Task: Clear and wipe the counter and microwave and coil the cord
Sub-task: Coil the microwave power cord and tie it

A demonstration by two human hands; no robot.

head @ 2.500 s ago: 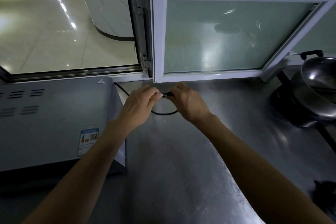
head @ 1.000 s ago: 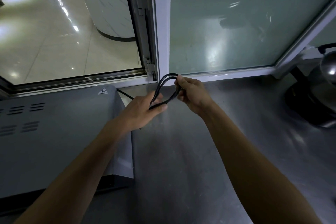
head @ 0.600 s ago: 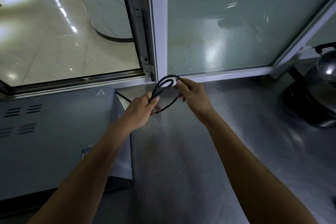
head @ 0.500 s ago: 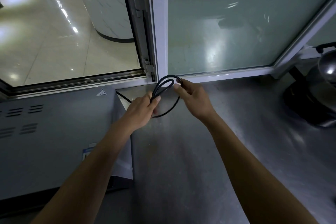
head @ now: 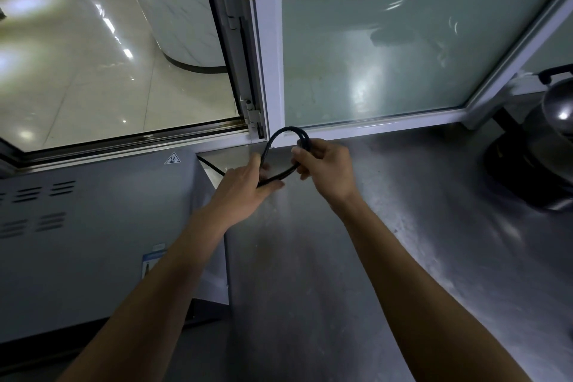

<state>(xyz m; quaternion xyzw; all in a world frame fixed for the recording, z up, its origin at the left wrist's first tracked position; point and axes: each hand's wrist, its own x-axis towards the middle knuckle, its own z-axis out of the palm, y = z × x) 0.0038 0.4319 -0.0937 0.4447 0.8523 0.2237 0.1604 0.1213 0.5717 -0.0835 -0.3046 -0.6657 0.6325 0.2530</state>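
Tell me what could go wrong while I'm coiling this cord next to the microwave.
The cord is looped between your left hand and right hand, and its tail runs behind the microwave; a hard pull might tug the appliance or strain the cord. A loose grip could let the loops spring open. The pot at the right could be bumped.

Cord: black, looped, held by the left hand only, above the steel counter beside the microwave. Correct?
Not quite. Both hands hold it: the head view shows the left hand gripping the lower end of the cord loop and the right hand pinching the upper end. The rest stands.
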